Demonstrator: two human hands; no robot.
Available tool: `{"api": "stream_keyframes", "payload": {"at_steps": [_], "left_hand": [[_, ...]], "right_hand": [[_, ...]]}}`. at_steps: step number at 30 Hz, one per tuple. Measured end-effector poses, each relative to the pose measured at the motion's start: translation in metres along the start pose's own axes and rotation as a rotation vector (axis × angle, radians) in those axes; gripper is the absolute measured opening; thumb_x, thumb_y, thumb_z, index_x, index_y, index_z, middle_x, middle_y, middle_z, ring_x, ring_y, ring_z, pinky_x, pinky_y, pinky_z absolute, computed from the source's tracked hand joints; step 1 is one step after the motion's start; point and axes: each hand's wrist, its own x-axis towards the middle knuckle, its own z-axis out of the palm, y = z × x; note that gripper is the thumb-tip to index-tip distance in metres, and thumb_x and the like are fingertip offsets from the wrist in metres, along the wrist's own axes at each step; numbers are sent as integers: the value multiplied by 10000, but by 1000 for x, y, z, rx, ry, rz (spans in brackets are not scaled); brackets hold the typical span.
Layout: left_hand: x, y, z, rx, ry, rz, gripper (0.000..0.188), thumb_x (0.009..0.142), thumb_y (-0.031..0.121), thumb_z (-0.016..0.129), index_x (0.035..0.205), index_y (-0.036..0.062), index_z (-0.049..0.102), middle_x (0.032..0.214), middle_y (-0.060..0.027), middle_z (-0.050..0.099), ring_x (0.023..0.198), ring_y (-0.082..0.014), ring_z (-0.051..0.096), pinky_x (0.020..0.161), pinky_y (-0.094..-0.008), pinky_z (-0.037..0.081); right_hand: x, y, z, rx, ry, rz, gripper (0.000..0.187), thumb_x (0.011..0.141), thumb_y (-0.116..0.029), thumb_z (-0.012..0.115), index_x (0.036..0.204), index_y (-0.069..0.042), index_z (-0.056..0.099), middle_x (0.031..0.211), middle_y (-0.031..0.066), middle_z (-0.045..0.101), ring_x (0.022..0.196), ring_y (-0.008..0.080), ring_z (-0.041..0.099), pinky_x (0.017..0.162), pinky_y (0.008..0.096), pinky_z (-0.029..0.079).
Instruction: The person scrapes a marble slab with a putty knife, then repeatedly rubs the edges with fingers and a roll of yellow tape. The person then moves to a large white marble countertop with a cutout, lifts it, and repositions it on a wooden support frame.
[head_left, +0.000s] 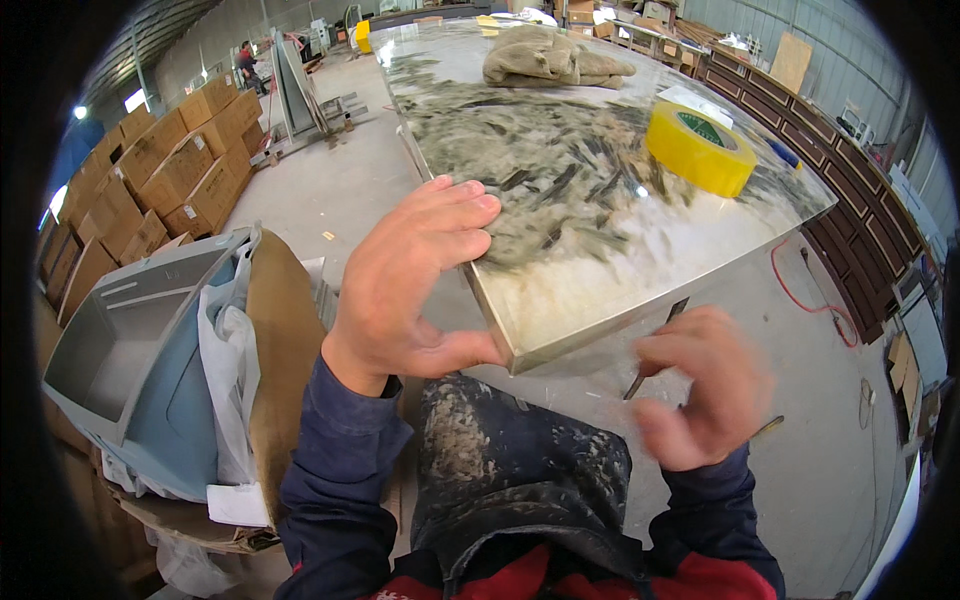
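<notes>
A glossy slab (590, 290) with a green, black and white marble-like pattern stretches away in front of me, its near corner pointing toward my body. My left hand (405, 285) grips that corner, fingers laid over the top and thumb pressed on the end edge. Just below the near edge, to the right, is my right hand (705, 385), its curled fingers smeared by motion. A thin dark strip shows beside those fingers; I cannot tell whether they hold it. On the slab lie a roll of yellow tape (700, 150) and a folded brown cloth (555, 57).
At the left, a grey-blue box-shaped unit (150, 350) stands in torn cardboard and white wrapping. Stacked cartons (190, 160) rise behind it. Dark panelled woodwork (850, 210) runs along the right, with a red hose (810, 297) on the floor. A person (248, 65) is far back.
</notes>
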Motion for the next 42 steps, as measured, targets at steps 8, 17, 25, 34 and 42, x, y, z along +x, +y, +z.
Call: {"api": "stream_keyframes", "payload": {"at_steps": [8,17,25,34,42], "left_hand": [[2,0,-2,-1,3,2,743,676,497,940,1148,14,632,1253,-206,714,1199,-400,684,1071,-559,507],[6,2,-5,-13,-11,-23,725,658,477,950,1123,10,648,1235,-199,724,1201,-387,687,1075,-546,508],[7,5,-6,-6,-19,-28,702,664,453,950,1117,10,649,1222,-201,726,1187,-396,691,1064,-547,516],[5,4,-4,-9,-12,-19,714,702,486,921,1158,14,638,1261,-209,713,1206,-411,679,1073,-566,497],[-4,11,1,4,23,-59,756,733,517,897,1237,26,619,1323,-209,687,1290,-423,628,1119,-577,450]], "right_hand": [[34,35,-31,-119,43,106,228,823,-108,802,1013,7,750,969,136,733,830,245,692,744,341,538],[84,33,-12,77,-401,-63,453,711,-319,946,1003,-39,740,1071,143,733,902,339,702,755,362,565],[100,8,-18,-8,-625,67,443,702,-223,954,1037,-46,725,1203,165,717,1002,342,721,805,372,577],[96,2,-16,-38,-618,1,400,757,-184,893,1097,-58,722,1227,172,704,1061,388,702,847,402,579],[55,21,-25,-38,-486,-128,444,800,-168,821,1220,-101,695,1357,120,656,1304,399,567,1095,514,413]]}}
